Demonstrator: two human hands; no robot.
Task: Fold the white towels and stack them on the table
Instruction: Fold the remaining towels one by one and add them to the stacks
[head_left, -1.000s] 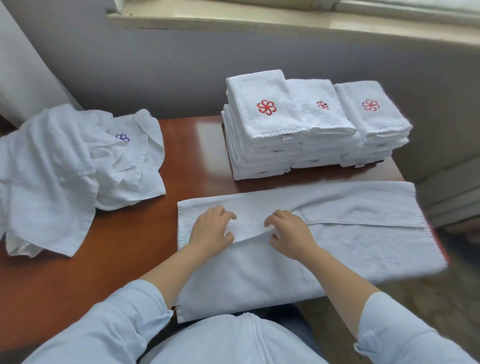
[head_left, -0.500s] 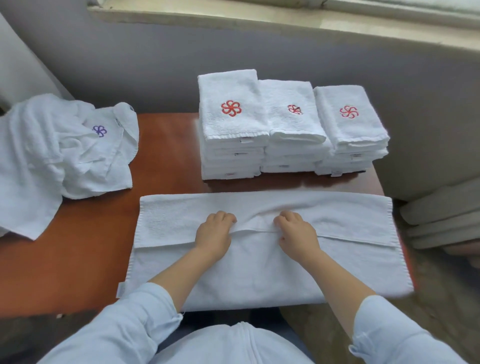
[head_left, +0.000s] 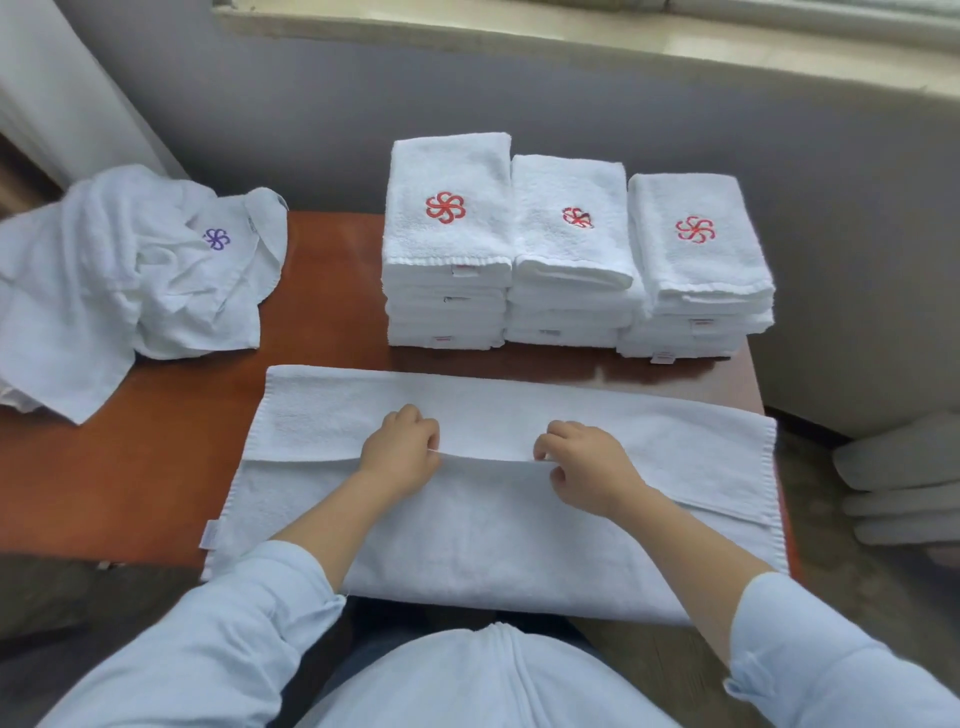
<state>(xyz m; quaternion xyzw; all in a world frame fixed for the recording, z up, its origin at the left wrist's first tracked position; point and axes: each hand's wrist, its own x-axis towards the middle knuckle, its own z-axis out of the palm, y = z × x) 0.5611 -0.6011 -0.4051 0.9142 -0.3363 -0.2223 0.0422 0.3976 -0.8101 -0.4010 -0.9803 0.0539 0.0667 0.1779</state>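
Three folded stacks (head_left: 571, 249) stand done on the desk (head_left: 322, 312), a loose heap (head_left: 119, 280) waits, and my left grip (head_left: 397, 457) and right grip (head_left: 587, 473) pinch the edge of the half-folded towel (head_left: 467, 535) before me.

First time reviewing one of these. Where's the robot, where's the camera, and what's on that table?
There is no robot: a person works with bare hands; the pale blue sleeves are theirs. Every picture comes from one wide-angle camera worn on the head, looking forward and down. On the brown table a white towel lies spread before the person, partly folded lengthwise. The left hand and right hand each pinch the fold edge running across its middle. Behind it stand three stacks of folded towels with red flower marks on top. At the left lies a loose heap of unfolded towels, one showing a purple mark.
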